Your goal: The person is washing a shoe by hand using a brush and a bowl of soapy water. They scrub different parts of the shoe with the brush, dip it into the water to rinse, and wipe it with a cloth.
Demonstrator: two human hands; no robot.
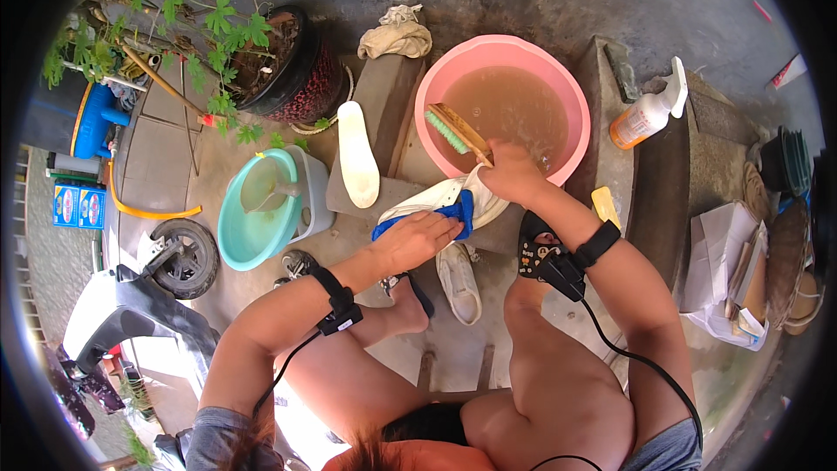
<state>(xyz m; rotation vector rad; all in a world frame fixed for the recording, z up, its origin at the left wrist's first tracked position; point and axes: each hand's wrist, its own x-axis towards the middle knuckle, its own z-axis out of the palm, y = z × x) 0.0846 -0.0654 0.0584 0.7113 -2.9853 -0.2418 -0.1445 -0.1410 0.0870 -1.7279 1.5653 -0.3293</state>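
Note:
My right hand (513,170) is closed on the wooden handle of a scrub brush (458,134) with green bristles, over the near left part of a pink basin (503,46) of brown, cloudy water. A white canvas shoe (428,196) lies on the stone block below the basin. My left hand (416,235) rests on a blue cloth-like piece (463,212) at the shoe; whether its fingers grip the shoe or only press on it, I cannot tell. Beneath, on the ground, is a second white shoe (460,284). A white insole (358,154) lies on the stone left of the basin.
A teal basin (229,235) leans in a grey tub to the left. Wet cloth (395,39) lies on the block behind. On the right ledge are a spray bottle (647,114) and a yellow bar (605,206). A potted plant (301,85) and a scooter wheel (186,258) stand left.

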